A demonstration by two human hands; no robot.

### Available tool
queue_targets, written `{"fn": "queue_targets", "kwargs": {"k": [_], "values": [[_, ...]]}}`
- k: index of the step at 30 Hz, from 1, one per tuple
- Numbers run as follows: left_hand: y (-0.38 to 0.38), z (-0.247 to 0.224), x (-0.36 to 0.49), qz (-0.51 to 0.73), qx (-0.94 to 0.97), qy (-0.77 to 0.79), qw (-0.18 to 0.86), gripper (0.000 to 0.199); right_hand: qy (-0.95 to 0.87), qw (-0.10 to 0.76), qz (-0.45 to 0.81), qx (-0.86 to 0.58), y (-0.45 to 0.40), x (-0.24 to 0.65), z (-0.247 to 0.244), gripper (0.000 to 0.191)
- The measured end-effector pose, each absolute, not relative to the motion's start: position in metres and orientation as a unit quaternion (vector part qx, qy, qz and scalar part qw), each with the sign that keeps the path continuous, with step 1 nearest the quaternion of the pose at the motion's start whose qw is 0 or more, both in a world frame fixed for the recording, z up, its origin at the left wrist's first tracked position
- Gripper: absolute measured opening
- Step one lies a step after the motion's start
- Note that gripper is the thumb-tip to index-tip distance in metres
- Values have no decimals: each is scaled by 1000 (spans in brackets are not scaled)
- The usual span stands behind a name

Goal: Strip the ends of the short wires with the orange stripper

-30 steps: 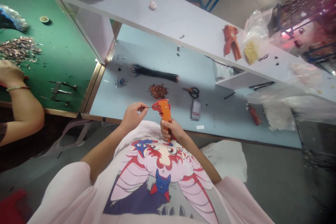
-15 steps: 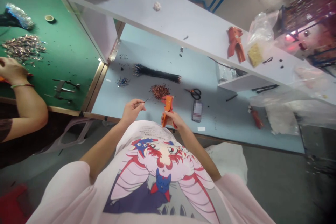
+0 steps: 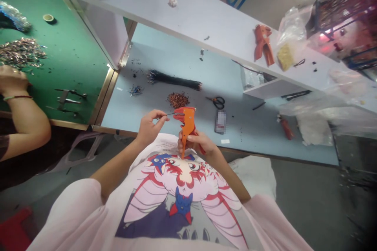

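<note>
Between the thumb and fingers of my left hand (image 3: 150, 126) is a thin dark wire (image 3: 163, 117), its free end pointing right at the tool's jaws. My right hand (image 3: 197, 141) is wrapped round the grips of an orange and red wire stripper (image 3: 189, 121), held upright. The wire's tip meets the jaws; how deep it sits I cannot tell. Just beyond the tool lies a heap of copper-coloured scraps (image 3: 178, 100). Behind that heap a bundle of black wires (image 3: 175, 80) lies across the blue table.
Scissors (image 3: 217, 102) and a phone-like object (image 3: 220, 121) lie to the right. Blue scraps (image 3: 136, 90) are at the left. A raised white shelf (image 3: 218, 19) carries another red stripper (image 3: 263, 44). A co-worker's arm (image 3: 26, 113) rests at the green table (image 3: 79, 47).
The wire stripper has turned and come nearer to me, its jaws now facing left. My left hand has brought the wire's tip up to them. The co-worker's hand has shifted slightly.
</note>
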State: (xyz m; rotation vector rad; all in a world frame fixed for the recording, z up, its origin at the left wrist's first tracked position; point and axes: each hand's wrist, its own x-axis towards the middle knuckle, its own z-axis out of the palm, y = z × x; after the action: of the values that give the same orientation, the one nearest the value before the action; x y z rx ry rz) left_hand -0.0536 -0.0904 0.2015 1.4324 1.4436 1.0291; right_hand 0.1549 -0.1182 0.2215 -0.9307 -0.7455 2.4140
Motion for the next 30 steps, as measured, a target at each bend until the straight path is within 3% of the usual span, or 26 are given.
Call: {"fn": "queue_targets", "kwargs": {"k": [30], "values": [[-92, 211, -57, 384, 720, 545, 189, 10, -322, 230, 849, -350, -122, 152, 227, 24]]}}
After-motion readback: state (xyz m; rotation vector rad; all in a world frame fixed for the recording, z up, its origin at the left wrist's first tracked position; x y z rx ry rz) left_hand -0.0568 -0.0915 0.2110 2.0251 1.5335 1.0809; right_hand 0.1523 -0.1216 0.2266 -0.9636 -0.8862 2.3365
